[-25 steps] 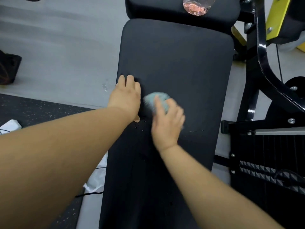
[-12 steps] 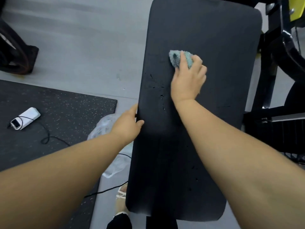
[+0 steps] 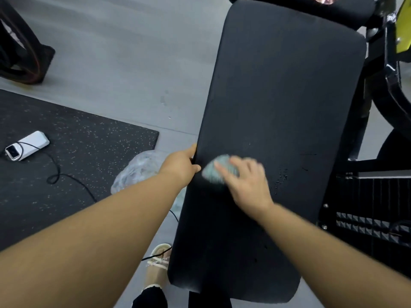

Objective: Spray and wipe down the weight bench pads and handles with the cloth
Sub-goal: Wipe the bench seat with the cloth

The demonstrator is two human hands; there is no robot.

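Observation:
The long black bench pad (image 3: 282, 103) runs up the middle of the view, with wet droplets at its right side. My right hand (image 3: 249, 183) holds a bunched light blue cloth (image 3: 216, 171) against the pad near its left side; the hand is motion-blurred. My left hand (image 3: 181, 164) grips the pad's left edge, thumb on top, right beside the cloth. At the top edge, the pink base of a spray bottle (image 3: 323, 0) stands on a second black pad (image 3: 289, 5).
Black and yellow machine frame (image 3: 398, 63) stands to the right of the bench. On the floor at left lie a speckled rubber mat (image 3: 66, 152), a white device with a cable (image 3: 27, 145) and a clear plastic bag (image 3: 142, 170). My sandalled foot (image 3: 158, 267) is below the pad.
My right hand has swept the cloth down the pad and leftward to beside my left hand. My left hand keeps its hold on the pad's left edge. The view has shifted.

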